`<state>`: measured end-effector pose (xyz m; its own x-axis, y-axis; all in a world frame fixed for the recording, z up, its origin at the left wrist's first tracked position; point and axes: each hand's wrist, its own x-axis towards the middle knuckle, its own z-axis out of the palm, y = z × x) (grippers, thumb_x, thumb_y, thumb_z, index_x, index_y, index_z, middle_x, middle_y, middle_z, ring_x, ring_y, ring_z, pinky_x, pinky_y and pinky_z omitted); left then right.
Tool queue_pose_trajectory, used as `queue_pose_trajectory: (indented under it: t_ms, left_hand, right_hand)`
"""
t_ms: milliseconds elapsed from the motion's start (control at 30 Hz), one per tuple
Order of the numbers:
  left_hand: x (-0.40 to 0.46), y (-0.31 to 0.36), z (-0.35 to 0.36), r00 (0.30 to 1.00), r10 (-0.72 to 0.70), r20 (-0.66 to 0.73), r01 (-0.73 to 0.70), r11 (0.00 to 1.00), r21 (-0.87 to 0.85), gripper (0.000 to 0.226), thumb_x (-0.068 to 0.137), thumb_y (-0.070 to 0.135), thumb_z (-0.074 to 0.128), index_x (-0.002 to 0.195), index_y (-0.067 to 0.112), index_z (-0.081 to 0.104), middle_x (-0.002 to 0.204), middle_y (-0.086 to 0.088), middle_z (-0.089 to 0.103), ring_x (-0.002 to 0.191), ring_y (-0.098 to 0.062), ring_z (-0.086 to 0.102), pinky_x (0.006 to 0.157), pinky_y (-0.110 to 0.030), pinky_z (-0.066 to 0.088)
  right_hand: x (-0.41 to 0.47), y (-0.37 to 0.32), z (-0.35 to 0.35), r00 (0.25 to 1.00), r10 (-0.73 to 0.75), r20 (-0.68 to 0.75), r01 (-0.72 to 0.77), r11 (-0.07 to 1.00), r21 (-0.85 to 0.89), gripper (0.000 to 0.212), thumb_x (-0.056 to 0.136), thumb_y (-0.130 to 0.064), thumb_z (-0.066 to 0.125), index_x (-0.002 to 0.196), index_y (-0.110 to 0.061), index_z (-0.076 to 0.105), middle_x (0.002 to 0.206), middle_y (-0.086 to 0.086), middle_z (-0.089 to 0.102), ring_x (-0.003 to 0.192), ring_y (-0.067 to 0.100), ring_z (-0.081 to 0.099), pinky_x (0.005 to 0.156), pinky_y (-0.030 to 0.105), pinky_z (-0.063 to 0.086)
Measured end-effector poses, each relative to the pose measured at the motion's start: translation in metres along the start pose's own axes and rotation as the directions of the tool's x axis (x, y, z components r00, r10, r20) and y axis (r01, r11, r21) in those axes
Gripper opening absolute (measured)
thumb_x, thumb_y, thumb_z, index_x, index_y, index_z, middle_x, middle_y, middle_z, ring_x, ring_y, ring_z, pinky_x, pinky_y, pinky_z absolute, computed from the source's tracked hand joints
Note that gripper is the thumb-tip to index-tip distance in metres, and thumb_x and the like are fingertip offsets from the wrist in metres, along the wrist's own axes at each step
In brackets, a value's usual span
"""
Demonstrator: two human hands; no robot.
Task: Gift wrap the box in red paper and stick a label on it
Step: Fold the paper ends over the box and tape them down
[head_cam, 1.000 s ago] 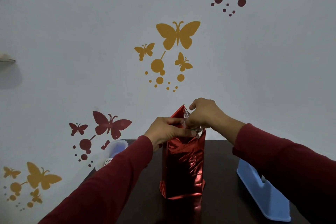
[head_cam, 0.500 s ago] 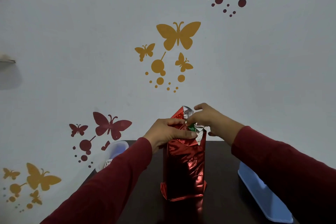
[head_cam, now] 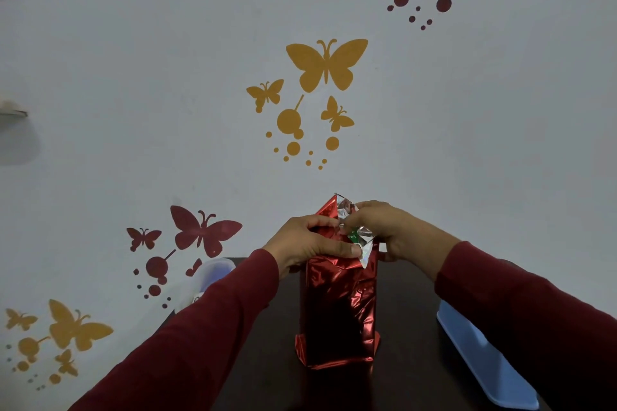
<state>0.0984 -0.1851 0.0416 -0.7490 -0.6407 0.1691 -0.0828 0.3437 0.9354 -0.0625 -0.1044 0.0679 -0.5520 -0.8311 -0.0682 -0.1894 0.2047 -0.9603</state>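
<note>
A tall box wrapped in shiny red paper (head_cam: 339, 314) stands upright on the dark table (head_cam: 267, 360). At its top the paper is loose, showing its silver underside and a bit of green from the box. My left hand (head_cam: 310, 243) grips the upper left of the paper, thumb pressed across the front. My right hand (head_cam: 387, 230) pinches the silver flap at the top right. A red paper point sticks up behind my fingers. No label is in view.
A light blue tray (head_cam: 484, 360) lies on the table at the right, partly under my right sleeve. A translucent container (head_cam: 213, 274) with a bluish lid sits at the table's far left corner. A wall with butterfly stickers stands close behind.
My right hand has dropped lower and shifted right along the top flap, exposing more silver paper. My left hand and the box have stayed in place.
</note>
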Motion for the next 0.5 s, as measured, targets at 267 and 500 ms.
queue_pose_trajectory:
  t_ms: [267,500]
  left_hand:
    - [0.001,-0.004,-0.002,1.0,0.013,0.014,-0.013,1.0,0.022,0.075,0.047,0.032,0.106,0.115,0.033,0.076,0.115,0.0,0.077,0.101,-0.017,0.076,0.098,-0.036,0.059]
    - [-0.005,0.001,0.0,0.999,0.038,0.036,-0.039,0.999,0.027,0.064,0.059,0.023,0.102,0.117,0.031,0.075,0.112,0.002,0.078,0.098,-0.01,0.076,0.079,-0.018,0.058]
  right_hand:
    - [-0.03,-0.008,0.001,1.0,0.005,0.002,-0.005,0.998,0.055,0.034,0.073,-0.003,0.068,0.105,-0.014,0.071,0.109,0.008,0.067,0.098,0.025,0.064,0.082,0.042,0.051]
    - [-0.022,-0.002,0.011,0.996,-0.068,-0.049,0.072,0.995,0.074,0.052,0.076,0.009,0.075,0.125,-0.002,0.062,0.112,0.02,0.072,0.095,0.036,0.075,0.086,0.052,0.063]
